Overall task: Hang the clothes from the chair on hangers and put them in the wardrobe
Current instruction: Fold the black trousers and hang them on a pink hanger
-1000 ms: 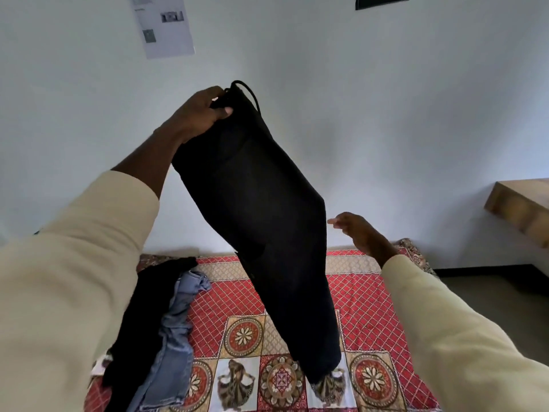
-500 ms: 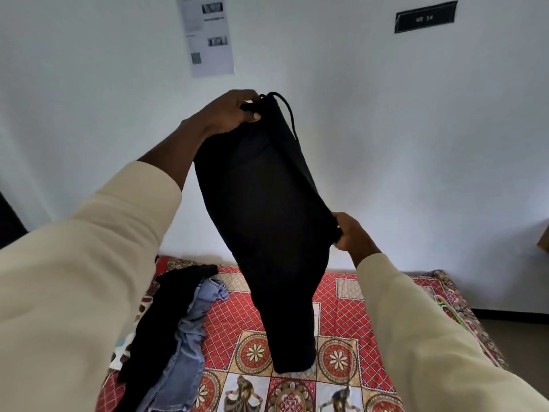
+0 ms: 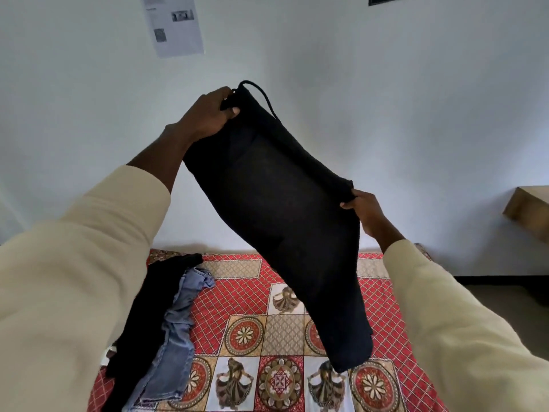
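— What is each hand doing?

— The left hand [image 3: 208, 114] grips one top corner of the black trousers [image 3: 285, 221], fingers curled round the waistband beside a loop of black cord [image 3: 261, 93]. The right hand [image 3: 364, 211] pinches the other corner, lower down.

— So where are the trousers?

— In the air in front of the white wall [image 3: 386, 99], slanting down to the right, the legs hanging over the patterned red bedspread [image 3: 237, 295].

— Anything else on the bed?

— At the left, blue jeans [image 3: 178, 331] lie just beside a black garment [image 3: 145, 310].
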